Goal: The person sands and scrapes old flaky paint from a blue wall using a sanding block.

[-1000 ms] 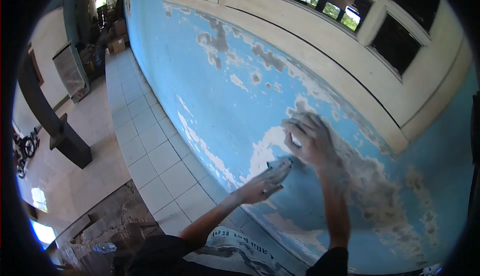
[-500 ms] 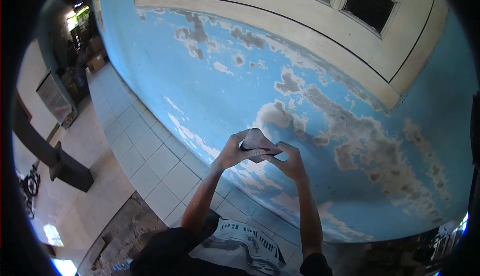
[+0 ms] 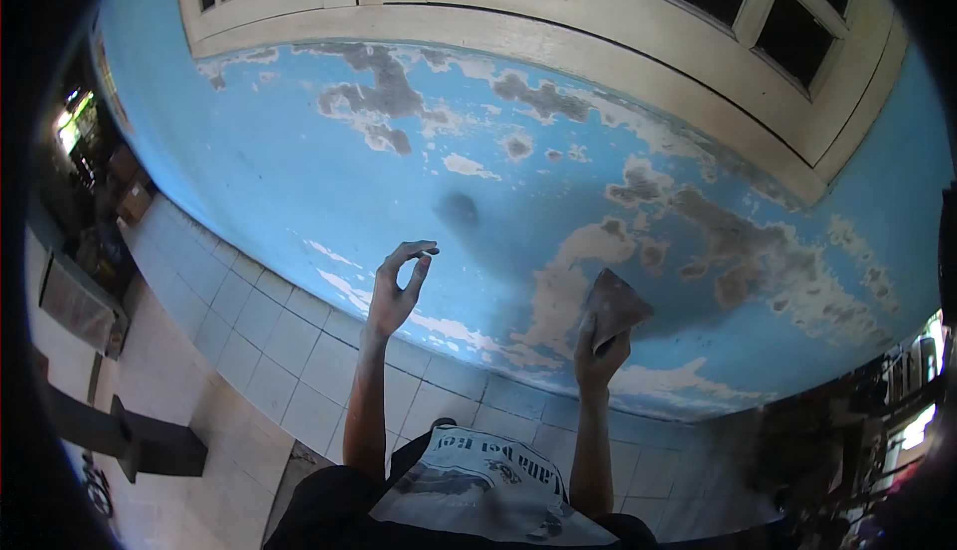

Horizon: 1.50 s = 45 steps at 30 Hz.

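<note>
While my right hand (image 3: 601, 349) grips the lower edge of a dark, folded sheet of sandpaper (image 3: 615, 303), the sheet stands upright in front of the blue wall (image 3: 299, 171), just over a pale patch of flaked paint. Whether it touches the wall, I cannot tell. My left hand (image 3: 397, 289) is raised well apart, thumb and forefinger curled close together; I cannot tell if they pinch anything. A cream window frame (image 3: 558, 31) runs above, and a tiled floor (image 3: 249, 341) below.
</note>
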Available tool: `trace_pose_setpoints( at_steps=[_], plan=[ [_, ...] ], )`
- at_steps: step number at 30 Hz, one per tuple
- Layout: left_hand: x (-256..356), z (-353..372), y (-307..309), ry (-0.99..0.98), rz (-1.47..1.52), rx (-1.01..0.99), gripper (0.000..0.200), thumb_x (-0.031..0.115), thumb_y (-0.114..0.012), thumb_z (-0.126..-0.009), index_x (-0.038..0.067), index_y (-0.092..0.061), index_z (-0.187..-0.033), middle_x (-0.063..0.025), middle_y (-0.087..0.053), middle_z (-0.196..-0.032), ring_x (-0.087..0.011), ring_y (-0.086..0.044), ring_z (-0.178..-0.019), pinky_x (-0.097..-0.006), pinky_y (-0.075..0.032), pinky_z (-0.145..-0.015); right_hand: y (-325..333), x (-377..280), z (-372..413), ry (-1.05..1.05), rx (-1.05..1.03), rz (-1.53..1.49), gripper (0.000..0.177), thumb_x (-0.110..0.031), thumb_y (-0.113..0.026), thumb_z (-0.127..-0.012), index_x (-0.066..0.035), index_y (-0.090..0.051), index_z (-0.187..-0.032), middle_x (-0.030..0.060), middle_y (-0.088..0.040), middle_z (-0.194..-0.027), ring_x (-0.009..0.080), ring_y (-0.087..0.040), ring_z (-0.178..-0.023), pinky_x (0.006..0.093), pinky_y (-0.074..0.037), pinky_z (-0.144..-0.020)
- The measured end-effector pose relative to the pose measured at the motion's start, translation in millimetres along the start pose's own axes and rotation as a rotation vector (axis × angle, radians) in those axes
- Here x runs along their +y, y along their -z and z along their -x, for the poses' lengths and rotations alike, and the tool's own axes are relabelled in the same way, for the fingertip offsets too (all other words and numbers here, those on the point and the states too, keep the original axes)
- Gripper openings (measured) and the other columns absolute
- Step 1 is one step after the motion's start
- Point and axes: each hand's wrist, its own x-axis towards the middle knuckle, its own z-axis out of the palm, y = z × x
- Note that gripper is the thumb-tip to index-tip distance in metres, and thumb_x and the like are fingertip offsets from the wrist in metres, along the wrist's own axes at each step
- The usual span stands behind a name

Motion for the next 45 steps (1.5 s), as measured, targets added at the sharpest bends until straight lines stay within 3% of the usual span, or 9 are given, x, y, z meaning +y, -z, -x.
trace_pose_setpoints(
  at_steps=[7, 15, 24, 27, 30, 32, 35, 39, 45],
  plan=[
    [-22.2, -7.2, 11.0, -0.015, 0.037, -0.103, 0.025, -0.001, -0.054, -0.091, 0.005, -0.061, -0.114, -0.0111, -0.067, -0.103, -0.0213, -0.063, -0.096, -0.0342, -0.046, -0.089, -22.3, 4.9, 13.0, -0.142, 0.061, 0.178, 0.053, -0.014, -0.051, -0.096, 0.01, -0.025, -0.136, 0.0248, -0.047, -0.126, 0.033, -0.052, -0.114, 0.0391, -0.041, -0.094],
    [-22.0, -3.2, 2.4, 0.046, 0.032, -0.11, 0.02, 0.001, -0.053, -0.093, 0.002, -0.061, -0.112, -0.0117, -0.065, -0.103, -0.0195, -0.062, -0.094, -0.0313, -0.047, -0.086, -17.9, 10.3, 3.9, -0.377, 0.182, -0.238, 0.045, -0.017, -0.054, -0.096, 0.009, -0.038, -0.129, 0.0198, -0.051, -0.121, 0.0256, -0.052, -0.112, 0.0349, -0.04, -0.095],
    [-26.8, -8.1, 34.1, -0.031, -0.177, 0.104, 0.021, 0.003, -0.048, -0.096, 0.005, -0.059, -0.114, -0.0111, -0.061, -0.117, -0.0224, -0.057, -0.109, -0.0361, -0.045, -0.094, -64.3, 11.8, -11.6, -0.215, 0.173, -0.193, 0.043, -0.013, -0.05, -0.097, 0.012, -0.034, -0.129, 0.0236, -0.048, -0.125, 0.0282, -0.051, -0.114, 0.0344, -0.039, -0.096],
    [-33.4, -18.1, 38.3, -0.107, -0.183, 0.15, 0.022, 0.005, -0.048, -0.096, 0.005, -0.059, -0.114, -0.0119, -0.06, -0.12, -0.0246, -0.055, -0.115, -0.0384, -0.043, -0.097, -79.6, 21.6, -19.1, 0.002, 0.078, 0.114, 0.045, -0.006, -0.054, -0.093, 0.013, -0.033, -0.129, 0.0283, -0.051, -0.121, 0.0355, -0.056, -0.107, 0.0423, -0.042, -0.092],
    [-36.3, -31.0, 40.3, -0.12, -0.201, 0.189, 0.022, 0.005, -0.048, -0.096, 0.006, -0.059, -0.115, -0.0131, -0.058, -0.124, -0.0269, -0.051, -0.12, -0.0407, -0.039, -0.101, -99.3, 22.8, -35.2, -0.044, 0.064, 0.13, 0.044, -0.008, -0.058, -0.091, 0.012, -0.039, -0.125, 0.0328, -0.045, -0.127, 0.0449, -0.049, -0.115, 0.049, -0.038, -0.097],
    [-42.2, -42.9, 42.1, -0.101, -0.201, 0.2, 0.022, 0.005, -0.049, -0.096, 0.006, -0.059, -0.115, -0.0138, -0.057, -0.127, -0.0279, -0.05, -0.123, -0.0419, -0.038, -0.102, -120.9, 16.3, -46.4, 0.206, 0.362, 0.208, 0.054, -0.012, -0.063, -0.088, 0.01, -0.037, -0.13, 0.0351, -0.038, -0.133, 0.0512, -0.039, -0.124, 0.0557, -0.033, -0.102],
    [-52.3, -61.9, 51.1, -0.205, -0.175, 0.196, 0.023, 0.006, -0.05, -0.095, 0.006, -0.058, -0.116, -0.0151, -0.053, -0.132, -0.0296, -0.047, -0.125, -0.0435, -0.037, -0.103, -153.6, 31.2, -36.2, 0.062, 0.263, 0.128, 0.069, -0.017, -0.065, -0.087, 0.008, -0.028, -0.139, 0.0352, -0.03, -0.139, 0.0564, -0.027, -0.13, 0.0616, -0.025, -0.105],
    [-61.2, -88.5, 80.9, -0.303, -0.365, 0.217, 0.025, 0.008, -0.049, -0.096, 0.002, -0.055, -0.119, -0.0175, -0.05, -0.136, -0.0316, -0.046, -0.127, -0.0452, -0.035, -0.104, -191.7, 23.3, -24.6, 0.175, 0.144, 0.401, 0.08, -0.02, -0.064, -0.087, 0.006, -0.014, -0.145, 0.0348, -0.026, -0.143, 0.0563, -0.021, -0.133, 0.0622, -0.021, -0.107],
    [-84.2, -132.7, 107.4, -0.442, -0.41, 0.314, 0.029, 0.002, -0.048, -0.094, 0.003, -0.052, -0.123, -0.0184, -0.048, -0.138, -0.0336, -0.045, -0.126, -0.0459, -0.038, -0.102, -207.8, -9.5, -78.6, 0.105, 0.467, 0.383, 0.078, -0.024, -0.058, -0.089, 0.008, -0.015, -0.145, 0.0366, -0.014, -0.148, 0.0548, -0.011, -0.138, 0.0625, -0.01, -0.11]
  ],
)
